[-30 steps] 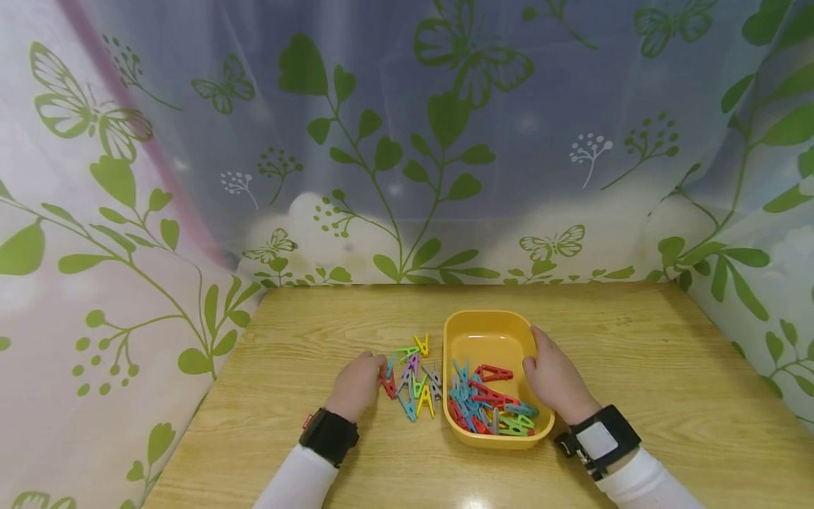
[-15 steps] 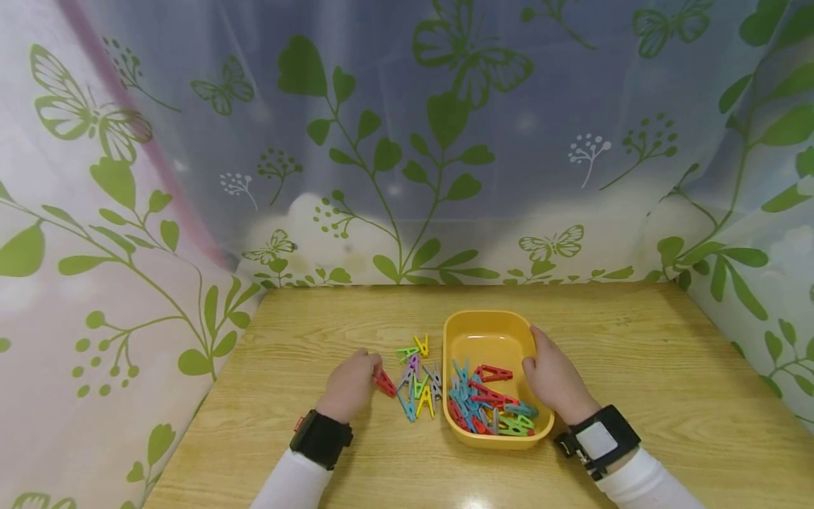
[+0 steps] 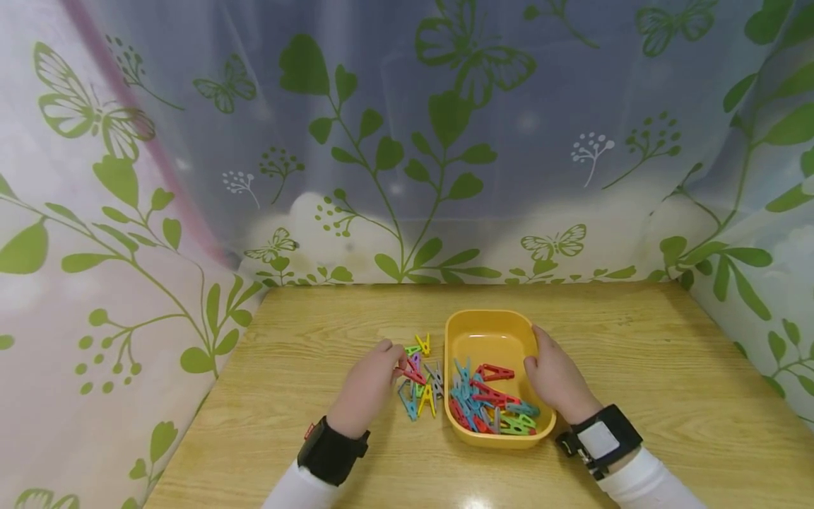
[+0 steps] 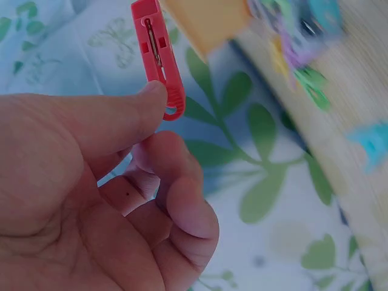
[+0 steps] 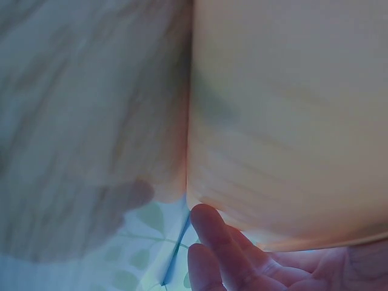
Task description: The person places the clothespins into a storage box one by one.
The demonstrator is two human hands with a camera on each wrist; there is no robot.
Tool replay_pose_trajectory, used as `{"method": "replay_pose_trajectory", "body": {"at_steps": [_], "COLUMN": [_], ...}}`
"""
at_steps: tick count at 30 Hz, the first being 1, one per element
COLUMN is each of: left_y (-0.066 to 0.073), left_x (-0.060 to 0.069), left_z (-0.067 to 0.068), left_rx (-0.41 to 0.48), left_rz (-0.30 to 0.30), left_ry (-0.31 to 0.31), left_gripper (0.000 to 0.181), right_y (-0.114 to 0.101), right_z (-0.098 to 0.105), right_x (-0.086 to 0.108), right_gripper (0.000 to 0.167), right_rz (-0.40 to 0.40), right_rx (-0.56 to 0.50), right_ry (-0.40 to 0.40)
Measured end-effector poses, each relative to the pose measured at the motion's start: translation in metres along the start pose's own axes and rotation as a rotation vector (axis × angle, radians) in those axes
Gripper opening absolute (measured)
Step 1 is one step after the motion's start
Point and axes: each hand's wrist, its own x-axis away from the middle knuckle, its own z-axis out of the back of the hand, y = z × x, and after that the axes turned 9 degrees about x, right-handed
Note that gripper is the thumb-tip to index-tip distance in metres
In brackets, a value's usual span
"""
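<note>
My left hand [image 3: 372, 385] pinches a red clothespin [image 3: 413, 372] between thumb and fingers, over the left part of a small pile on the table. In the left wrist view the red clothespin [image 4: 174, 76] points up from the thumb tip, its metal spring showing. The pile includes a yellow clothespin [image 3: 427, 401] and a grey clothespin [image 3: 437, 380]. My right hand [image 3: 559, 376] grips the right wall of a yellow plastic bin [image 3: 499, 442], thumb at the rim. In the right wrist view, fingers [image 5: 209, 224] lie against the bin's outer wall [image 5: 285, 133].
Inside the bin, red, blue and green clothespins lie heaped in the near half, including a red clothespin [image 3: 496, 372]. The wooden table [image 3: 286, 339] ends at a leaf-and-butterfly-printed curtain [image 3: 381, 177] behind and at the sides.
Holding the red clothespin, my left hand first drew slightly left, then came right and lifted over the pile. My right hand and the bin have stayed in place.
</note>
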Motion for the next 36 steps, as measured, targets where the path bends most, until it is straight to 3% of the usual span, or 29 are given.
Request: {"method": "replay_pose_trajectory", "body": {"at_steps": [8, 14, 23, 30, 36], "left_y": [0.042, 0.062, 0.067, 0.067, 0.066], "left_x": [-0.006, -0.01, -0.008, -0.009, -0.008], "left_z": [-0.015, -0.032, -0.05, -0.053, -0.053], "left_rx": [0.017, 0.027, -0.009, -0.002, 0.028], "left_rz": [-0.086, -0.127, -0.163, -0.179, -0.152], "left_ry": [-0.066, -0.161, -0.217, -0.206, -0.212], "left_gripper": [0.008, 0.012, 0.014, 0.019, 0.015], "right_y": [0.003, 0.003, 0.001, 0.001, 0.002], "right_z": [-0.002, -0.002, -0.001, -0.001, -0.001], "right_x": [-0.002, -0.002, -0.002, -0.001, -0.001], "right_gripper": [0.061, 0.061, 0.061, 0.061, 0.061], "right_rz": [0.009, 0.018, 0.018, 0.004, 0.003], "right_rx": [0.002, -0.005, -0.01, -0.016, -0.017], "right_ry": [0.008, 0.016, 0.013, -0.001, 0.001]}}
